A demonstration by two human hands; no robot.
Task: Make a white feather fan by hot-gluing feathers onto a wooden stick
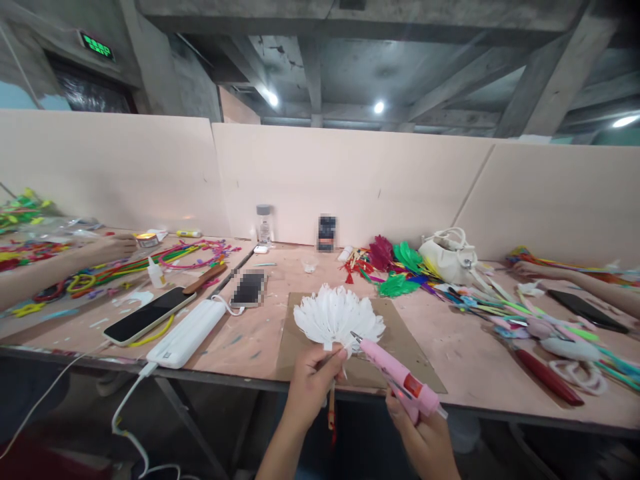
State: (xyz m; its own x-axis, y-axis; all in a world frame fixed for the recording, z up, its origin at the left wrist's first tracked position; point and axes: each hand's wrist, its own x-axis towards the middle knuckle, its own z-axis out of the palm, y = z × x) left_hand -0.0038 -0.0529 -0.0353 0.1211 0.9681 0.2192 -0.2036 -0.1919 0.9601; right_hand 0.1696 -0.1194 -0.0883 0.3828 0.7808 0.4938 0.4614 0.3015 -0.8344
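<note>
A fan of white feathers (337, 312) spreads out over a brown cardboard sheet (407, 363) at the table's front edge. My left hand (313, 383) is closed around the base of the feather fan, where the feathers come together. Below that hand hangs a thin stick end with a red tassel (332, 423). In my right hand (423, 433) is a pink hot glue gun (395, 370), gripped by its handle. Its metal nozzle points left and sits close to the fan's base; I cannot tell whether it touches.
A white power bank (187, 333) and a black phone (150, 315) lie to the left. Coloured feathers (400, 257), a white handbag (449, 253) and a dark red knife-like handle (547, 377) are to the right. Other people's arms (67, 270) reach in from both sides.
</note>
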